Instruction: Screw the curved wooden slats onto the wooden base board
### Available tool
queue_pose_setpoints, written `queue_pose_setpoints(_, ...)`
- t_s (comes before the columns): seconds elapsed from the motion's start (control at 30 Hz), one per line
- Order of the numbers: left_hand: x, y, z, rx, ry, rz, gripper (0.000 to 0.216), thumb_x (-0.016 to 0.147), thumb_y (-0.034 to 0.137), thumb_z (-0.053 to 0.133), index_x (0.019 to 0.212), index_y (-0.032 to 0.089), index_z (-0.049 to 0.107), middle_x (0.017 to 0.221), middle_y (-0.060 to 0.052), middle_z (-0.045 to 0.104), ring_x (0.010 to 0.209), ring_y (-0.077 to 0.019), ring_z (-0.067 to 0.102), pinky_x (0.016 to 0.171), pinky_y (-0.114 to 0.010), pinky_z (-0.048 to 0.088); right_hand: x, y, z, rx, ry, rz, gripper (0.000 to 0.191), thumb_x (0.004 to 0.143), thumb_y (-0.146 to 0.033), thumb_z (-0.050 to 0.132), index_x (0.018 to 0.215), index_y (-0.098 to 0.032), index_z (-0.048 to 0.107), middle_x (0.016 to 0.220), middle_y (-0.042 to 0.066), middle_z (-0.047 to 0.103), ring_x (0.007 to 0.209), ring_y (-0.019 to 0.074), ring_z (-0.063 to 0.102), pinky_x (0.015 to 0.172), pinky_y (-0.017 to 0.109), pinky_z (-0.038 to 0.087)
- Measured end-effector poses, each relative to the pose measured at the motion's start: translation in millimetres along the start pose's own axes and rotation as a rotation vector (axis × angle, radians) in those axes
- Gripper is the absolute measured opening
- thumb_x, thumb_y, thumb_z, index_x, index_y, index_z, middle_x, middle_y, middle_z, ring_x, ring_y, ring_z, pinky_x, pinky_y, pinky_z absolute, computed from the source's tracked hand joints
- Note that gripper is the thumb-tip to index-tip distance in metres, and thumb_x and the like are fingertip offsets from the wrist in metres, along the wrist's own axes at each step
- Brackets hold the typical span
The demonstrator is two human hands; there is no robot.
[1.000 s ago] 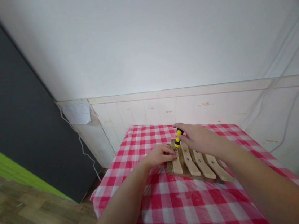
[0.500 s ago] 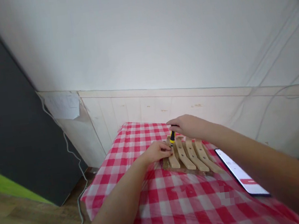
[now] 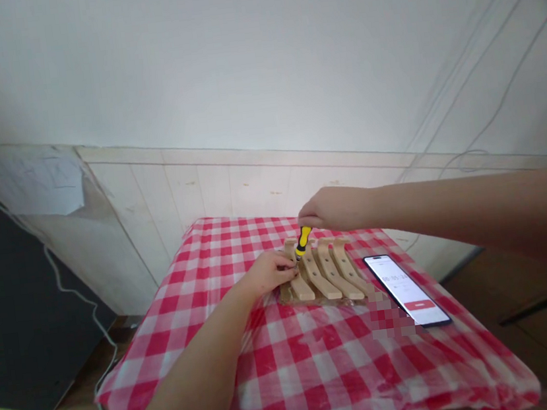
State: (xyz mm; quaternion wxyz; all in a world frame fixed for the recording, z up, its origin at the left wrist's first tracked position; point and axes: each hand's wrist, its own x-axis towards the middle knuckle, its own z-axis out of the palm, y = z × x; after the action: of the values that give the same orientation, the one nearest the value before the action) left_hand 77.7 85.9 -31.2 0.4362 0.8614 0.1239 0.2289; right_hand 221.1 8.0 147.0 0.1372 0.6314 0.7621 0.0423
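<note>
My right hand (image 3: 321, 211) is closed round the top of a yellow and black screwdriver (image 3: 303, 240). The screwdriver leans slightly, its lower end down at the leftmost of several curved wooden pieces (image 3: 304, 287). These pale pieces have dark holes or screws and lie side by side on a brown, plastic-looking sheet (image 3: 287, 294). My left hand (image 3: 270, 272) rests at the left piece, thumb and fingers drawn together near the screwdriver's tip. Whatever is between those fingers is too small to make out.
A red and white checked cloth (image 3: 293, 369) covers the table. A phone (image 3: 406, 292) with a lit timer screen lies right of the wooden pieces. Behind the table is a white panelled wall (image 3: 220, 178). A white cable (image 3: 69, 290) hangs at the left.
The view has shifted, showing more of the table's right side. My right forearm is now more level and the wrist has turned; more of the yellow handle shows. My left hand stays at the left piece.
</note>
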Motion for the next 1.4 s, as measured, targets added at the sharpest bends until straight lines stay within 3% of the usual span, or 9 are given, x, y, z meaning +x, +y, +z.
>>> queue_pose_setpoints(0.1,1.6,-3.7,0.5,-0.016,-0.007,0.018,0.019,0.077,0.02,0.06,0.063,0.012,0.07,0.067,-0.004,0.061,0.064,-0.012,0.053,0.061,-0.022,0.04,10.6,-8.2,3.6,0.065,0.066,-0.077,0.036,0.093,-0.026,0.039,0.113,-0.021,0.068,0.109,0.008,0.071,0.095,0.0216,0.064,0.078,0.031,0.043)
queue_pose_setpoints(0.23,1.7,-7.0,0.4,-0.049,-0.01,-0.015,0.019,0.078,0.022,0.06,0.065,0.011,0.07,0.067,-0.004,0.062,0.065,-0.0122,0.053,0.06,-0.022,0.04,12.3,-16.5,-1.8,0.044,0.021,-0.127,0.039,0.088,-0.017,0.045,0.12,-0.023,0.065,0.102,0.008,0.072,0.086,0.0207,0.066,0.072,0.03,0.043)
queue_pose_setpoints(0.43,1.3,-4.3,-0.9,-0.021,-0.015,-0.041,0.022,0.079,0.027,0.06,0.067,0.012,0.071,0.072,-0.006,0.064,0.068,-0.014,0.055,0.062,-0.023,0.04,17.1,-12.3,-9.3,-0.123,-0.024,0.03,0.052,0.093,-0.049,0.038,0.088,-0.012,0.075,0.08,0.016,0.072,0.076,0.0263,0.065,0.065,0.035,0.042)
queue_pose_setpoints(0.7,1.4,-10.5,1.5,-0.041,0.024,-0.072,0.02,0.076,0.024,0.061,0.064,0.01,0.069,0.067,-0.004,0.062,0.066,-0.0128,0.052,0.061,-0.023,0.038,3.8,-33.9,-9.8,0.034,-0.041,0.045,0.034,0.09,-0.025,0.042,0.105,-0.013,0.069,0.099,0.014,0.072,0.085,0.0213,0.065,0.067,0.029,0.041)
queue_pose_setpoints(0.93,0.8,-9.8,1.0,-0.069,0.017,-0.076,0.02,0.077,0.025,0.061,0.068,0.01,0.071,0.071,-0.006,0.064,0.067,-0.0138,0.054,0.06,-0.023,0.039,16.5,-26.7,-10.7,-0.007,-0.028,0.212,0.051,0.089,-0.05,0.042,0.096,-0.009,0.072,0.091,0.019,0.071,0.083,0.0281,0.065,0.062,0.033,0.041)
queue_pose_setpoints(1.03,0.8,-11.3,1.0,-0.076,0.028,-0.078,0.022,0.077,0.029,0.062,0.069,0.01,0.072,0.073,-0.006,0.065,0.068,-0.0146,0.055,0.061,-0.023,0.04,18.0,-23.0,-5.7,0.036,0.016,0.112,0.036,0.091,-0.033,0.042,0.107,-0.015,0.069,0.101,0.013,0.071,0.087,0.0221,0.064,0.066,0.03,0.04)
queue_pose_setpoints(1.17,0.7,-11.6,0.4,-0.036,0.028,-0.09,0.023,0.077,0.029,0.062,0.066,0.01,0.07,0.067,-0.005,0.063,0.066,-0.0139,0.054,0.059,-0.023,0.039,16.0,-22.7,3.2,0.133,-0.067,0.058,0.031,0.086,-0.03,0.045,0.09,-0.015,0.071,0.085,0.01,0.072,0.077,0.019,0.063,0.063,0.028,0.039)
queue_pose_setpoints(1.33,0.7,-5.6,-1.7,0.013,0.011,-0.019,0.026,0.078,0.025,0.06,0.057,0.011,0.063,0.064,-0.004,0.058,0.065,-0.013,0.052,0.06,-0.023,0.036,33.5,-6.1,30.2,0.253,0.152,0.169,0.065,0.077,-0.027,0.056,0.14,-0.016,0.043,0.134,0.018,0.053,0.101,0.0241,0.061,0.075,0.029,0.044)
queue_pose_setpoints(1.4,0.9,-3.7,-2.1,0.016,0.008,-0.009,0.026,0.078,0.023,0.059,0.055,0.011,0.061,0.063,-0.003,0.055,0.064,-0.0126,0.05,0.059,-0.023,0.035,41.0,2.2,39.0,0.322,0.111,0.121,0.061,0.079,-0.024,0.052,0.139,-0.016,0.044,0.135,0.017,0.053,0.105,0.023,0.061,0.077,0.027,0.045)
